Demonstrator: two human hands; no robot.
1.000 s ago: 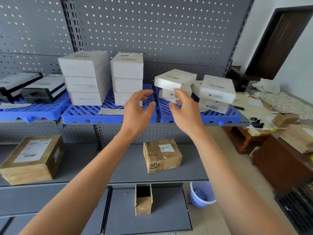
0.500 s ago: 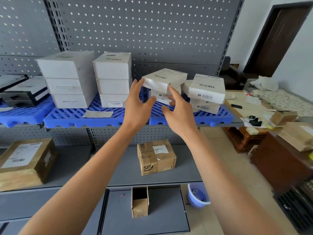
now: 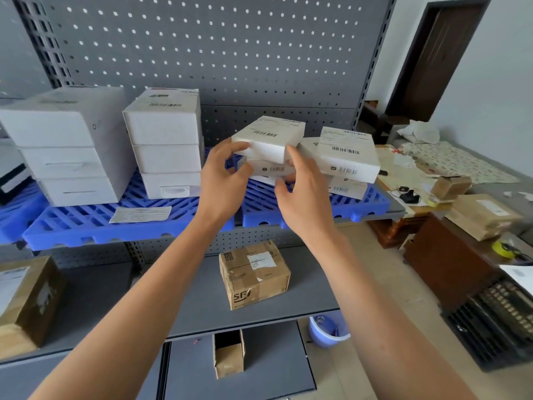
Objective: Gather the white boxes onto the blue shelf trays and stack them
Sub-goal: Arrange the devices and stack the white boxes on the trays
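Fingers of left hand (image 3: 220, 180) and right hand (image 3: 302, 194) gripped the top white box (image 3: 268, 138) from both sides above the right blue tray (image 3: 317, 210).

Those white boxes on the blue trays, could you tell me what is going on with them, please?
A person is tidying them. Both hands, the left hand and the right hand, grip the loose pile of small white boxes on the right blue tray. A second crooked pile sits beside it. Two neat stacks already stand on the neighbouring tray.
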